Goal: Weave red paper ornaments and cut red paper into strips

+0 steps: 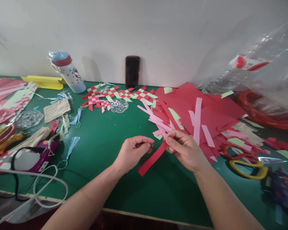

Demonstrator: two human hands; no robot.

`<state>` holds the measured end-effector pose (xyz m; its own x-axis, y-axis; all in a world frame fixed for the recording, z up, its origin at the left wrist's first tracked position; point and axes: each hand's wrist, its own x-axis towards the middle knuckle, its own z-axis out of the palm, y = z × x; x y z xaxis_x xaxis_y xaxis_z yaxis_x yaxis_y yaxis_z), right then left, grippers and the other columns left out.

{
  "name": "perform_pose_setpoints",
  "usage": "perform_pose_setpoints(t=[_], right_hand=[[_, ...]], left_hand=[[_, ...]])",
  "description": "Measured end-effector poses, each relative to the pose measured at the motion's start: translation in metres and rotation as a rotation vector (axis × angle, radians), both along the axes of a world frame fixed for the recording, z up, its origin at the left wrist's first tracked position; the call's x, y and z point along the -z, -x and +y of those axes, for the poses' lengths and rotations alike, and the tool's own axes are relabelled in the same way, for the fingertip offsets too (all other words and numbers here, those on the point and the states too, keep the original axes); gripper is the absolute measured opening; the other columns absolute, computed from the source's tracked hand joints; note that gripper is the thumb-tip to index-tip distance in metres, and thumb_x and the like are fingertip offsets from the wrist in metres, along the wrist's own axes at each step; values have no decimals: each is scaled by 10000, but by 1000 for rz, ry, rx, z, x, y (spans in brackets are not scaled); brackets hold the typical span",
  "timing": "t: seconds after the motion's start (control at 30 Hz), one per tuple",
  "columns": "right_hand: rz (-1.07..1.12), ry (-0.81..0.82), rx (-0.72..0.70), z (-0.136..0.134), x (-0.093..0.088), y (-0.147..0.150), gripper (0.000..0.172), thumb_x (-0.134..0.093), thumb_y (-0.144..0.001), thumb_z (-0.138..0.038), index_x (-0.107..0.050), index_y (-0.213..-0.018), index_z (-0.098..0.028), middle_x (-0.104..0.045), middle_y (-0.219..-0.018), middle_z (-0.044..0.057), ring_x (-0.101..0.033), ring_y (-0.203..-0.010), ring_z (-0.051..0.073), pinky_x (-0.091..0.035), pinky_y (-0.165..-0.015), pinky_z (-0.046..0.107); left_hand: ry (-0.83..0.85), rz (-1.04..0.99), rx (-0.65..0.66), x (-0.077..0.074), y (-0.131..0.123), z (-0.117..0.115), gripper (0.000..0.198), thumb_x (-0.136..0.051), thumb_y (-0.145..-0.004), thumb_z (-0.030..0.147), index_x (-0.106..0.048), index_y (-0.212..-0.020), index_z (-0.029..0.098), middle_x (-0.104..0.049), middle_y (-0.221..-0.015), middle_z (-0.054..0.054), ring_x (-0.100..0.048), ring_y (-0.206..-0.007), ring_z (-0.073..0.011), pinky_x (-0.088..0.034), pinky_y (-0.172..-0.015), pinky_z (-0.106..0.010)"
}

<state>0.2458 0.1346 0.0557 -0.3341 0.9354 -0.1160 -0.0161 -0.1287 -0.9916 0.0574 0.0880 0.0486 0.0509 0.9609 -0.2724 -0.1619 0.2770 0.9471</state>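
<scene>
A red paper strip slants down to the left above the green table, its upper end pinched between the thumb and fingers of my right hand. My left hand is beside the strip on the left, fingers curled and thumb against the index finger; whether anything is between them is too small to tell. Beyond my right hand lie red paper sheets with pink strips on top. Woven red and green paper pieces lie near the wall, by a clear dish of small gems.
Scissors lie at the right, more scissors at the left. A bottle and a phone stand at the wall. Blue tassels, a purple device and white cables are at the left; plastic-wrapped bottles are at the right.
</scene>
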Motion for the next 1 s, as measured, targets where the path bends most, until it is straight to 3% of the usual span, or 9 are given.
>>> perform_pose_setpoints(t=[0.17,0.27,0.37,0.5,0.6,0.77,0.87,1.0], right_hand=[[50,24,-15,-2,-1,2,316,-768,-742,-437,-578,-677,-192,-476,-561,-49,-418,-489,74,-353,-475,232],[66,32,-23,-2,-1,1,308,-766,-751,-425,-579,-676,-192,-469,-559,-53,-417,-499,73,-347,-482,230],[56,29,7,-2,1,1,307,-767,-752,-425,-578,-680,-194,-468,-567,-55,-419,-507,73,-348,-491,233],[7,-4,73,1,5,-1,297,-761,-757,-443,-590,-723,-202,-469,-565,-56,-429,-516,82,-354,-500,241],[-28,-17,146,3,8,-3,315,-758,-754,-466,-577,-737,-209,-465,-553,-57,-428,-515,87,-330,-483,237],[-11,-21,181,3,9,-2,322,-750,-760,-479,-567,-734,-215,-458,-534,-56,-426,-511,90,-343,-491,240],[12,-16,100,-1,9,1,309,-725,-775,-496,-591,-785,-218,-500,-576,-44,-453,-534,104,-385,-523,258],[-185,-64,-94,-9,10,10,299,-702,-800,-479,-633,-760,-191,-522,-587,-26,-441,-541,103,-354,-502,254]], left_hand=[[86,-60,17,2,-1,-1,185,-744,-745,280,-731,-856,132,-714,-738,-27,-639,-627,-111,-541,-690,-269],[49,-28,67,3,0,-2,380,-713,-769,497,-686,-716,121,-659,-625,-20,-594,-558,-101,-508,-607,-246],[-1,-21,173,2,1,-3,547,-585,-806,661,-667,-759,121,-659,-664,-32,-600,-598,-103,-477,-597,-228],[45,38,347,2,0,-5,393,-694,-791,510,-641,-869,129,-690,-775,-42,-643,-684,-114,-471,-633,-214],[89,81,373,4,-1,-5,261,-589,-883,395,-607,-855,136,-696,-814,-47,-623,-605,-84,-462,-588,-202],[16,144,353,9,-1,-5,243,-448,-945,324,-604,-896,144,-642,-719,3,-463,-443,-38,-370,-467,-178],[-1,124,305,12,-1,-6,251,-439,-948,341,-600,-921,151,-617,-681,19,-436,-437,-43,-349,-453,-177],[-30,131,287,9,-2,-5,266,-442,-946,367,-564,-828,163,-609,-666,24,-427,-434,-44,-346,-454,-180]])
